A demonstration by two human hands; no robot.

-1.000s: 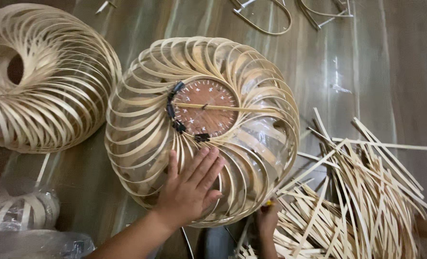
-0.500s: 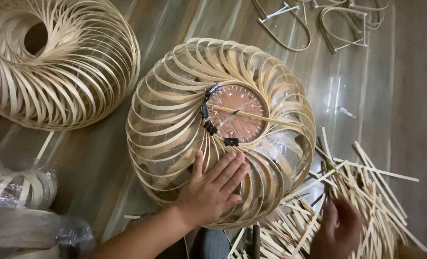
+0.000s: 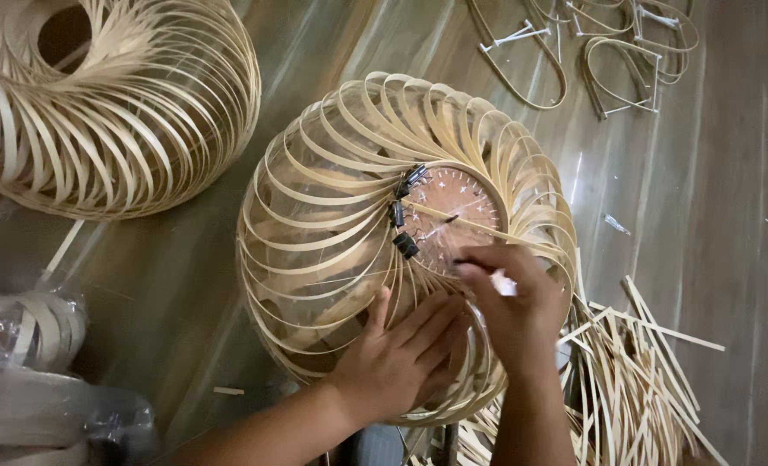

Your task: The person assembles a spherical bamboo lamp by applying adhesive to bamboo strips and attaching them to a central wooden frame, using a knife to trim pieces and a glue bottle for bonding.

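A round lampshade of curved bamboo strips (image 3: 332, 233) lies in the middle, with a brown wooden disc (image 3: 453, 216) at its hub and three black clips (image 3: 398, 213) on the disc's left rim. My left hand (image 3: 401, 354) lies flat, fingers spread, on the strips at the near side of the shade. My right hand (image 3: 509, 302) is over the lower right of the disc, fingers pinched on a small pale piece (image 3: 503, 283), too small to tell what kind.
A second bamboo strip shade (image 3: 107, 103) sits at the upper left. Loose bamboo strips (image 3: 643, 380) are piled at the lower right. Bent strip loops (image 3: 591, 52) lie at the top right. Coiled strips in clear plastic (image 3: 30, 362) rest at the lower left.
My right hand has come up from the loose strips at the lower right onto the shade beside the disc. My left hand has stayed pressed on the shade. The view shifted.
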